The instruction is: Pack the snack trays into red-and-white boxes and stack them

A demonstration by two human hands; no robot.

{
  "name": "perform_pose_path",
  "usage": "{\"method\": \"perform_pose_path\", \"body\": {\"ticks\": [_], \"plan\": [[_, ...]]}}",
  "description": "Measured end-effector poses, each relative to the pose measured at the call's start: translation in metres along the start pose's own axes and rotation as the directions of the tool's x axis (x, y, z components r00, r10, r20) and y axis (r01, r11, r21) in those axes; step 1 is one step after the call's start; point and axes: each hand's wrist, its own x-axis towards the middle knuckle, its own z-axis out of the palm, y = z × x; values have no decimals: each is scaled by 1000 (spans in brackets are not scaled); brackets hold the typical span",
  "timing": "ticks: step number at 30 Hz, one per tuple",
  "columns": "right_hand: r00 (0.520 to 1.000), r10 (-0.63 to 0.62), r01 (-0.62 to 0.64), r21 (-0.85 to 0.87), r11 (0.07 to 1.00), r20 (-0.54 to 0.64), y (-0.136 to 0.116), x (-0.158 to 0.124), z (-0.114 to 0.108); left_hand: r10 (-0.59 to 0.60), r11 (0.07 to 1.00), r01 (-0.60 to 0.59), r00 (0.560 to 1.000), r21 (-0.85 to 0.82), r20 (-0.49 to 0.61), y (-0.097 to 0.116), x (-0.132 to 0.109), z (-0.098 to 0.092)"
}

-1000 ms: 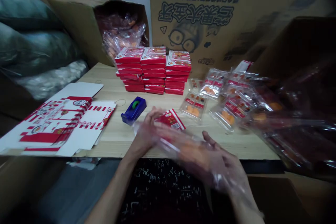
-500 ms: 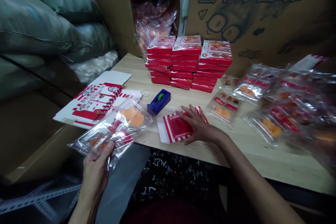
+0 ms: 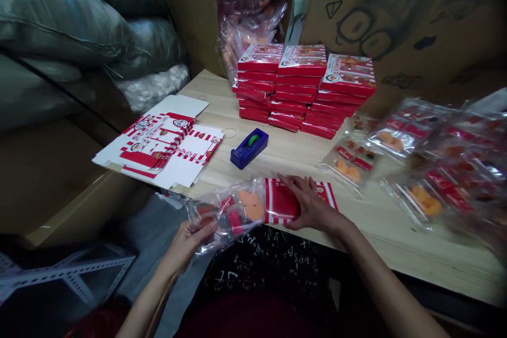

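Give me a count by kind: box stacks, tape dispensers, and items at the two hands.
Stacks of flat red-and-white cardboard boxes: 3
Blue plastic tape dispenser: 1
Clear plastic packet with orange pieces, in the left hand: 1
Flat red-and-white striped box, under the right hand: 1
Total: 6

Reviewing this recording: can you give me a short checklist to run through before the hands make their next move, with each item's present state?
1. Left hand has hold of the clear packet: ok, thumb on top near its outer end.
2. Right hand steadies the red-and-white box: ok, laid across it.
3. Packet lined up with the box: ok, its inner end meets the box's left end.
4. Packet's end inside the box: cannot tell.
5. Packet wholly over the table: not ok, its outer part sticks out past the front edge.
6. Blue tape dispenser apart from both hands: ok, farther back on the table.
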Motion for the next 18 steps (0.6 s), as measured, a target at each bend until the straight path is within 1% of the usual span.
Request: {"method": "perform_pose_path", "body": {"ticks": [1, 4, 7, 10, 12, 14, 15, 16, 18], "plan": [[1000, 0, 0, 2, 1000, -3, -1, -2, 1, -16, 999, 15, 998, 30, 58, 2, 3, -3], [1000, -28, 28, 9, 1000, 10, 1, -6, 3, -33, 991, 5, 978, 133, 206, 15, 16, -10], [998, -51, 51, 9, 999, 24, 3, -8, 6, -72, 981, 18, 958, 195, 277, 35, 29, -12], [997, -78, 77, 16, 997, 13, 3, -10, 9, -94, 974, 13, 931, 225, 353, 52, 41, -8], [994, -107, 107, 34, 994, 17, 0, -11, 11, -126, 967, 14, 894, 255, 429, 57, 48, -2], [991, -135, 134, 51, 990, 14, -4, -12, 13, -160, 964, 31, 861, 264, 482, 55, 56, 10], [990, -137, 137, 52, 989, 4, -6, -12, 14, -167, 967, 45, 856, 251, 490, 53, 59, 17], [991, -132, 132, 51, 990, -11, -8, -12, 15, -164, 972, 57, 859, 227, 485, 49, 62, 26], [994, -97, 99, 38, 994, -51, -10, -15, 15, -141, 983, 69, 882, 173, 449, 42, 65, 41]]}}
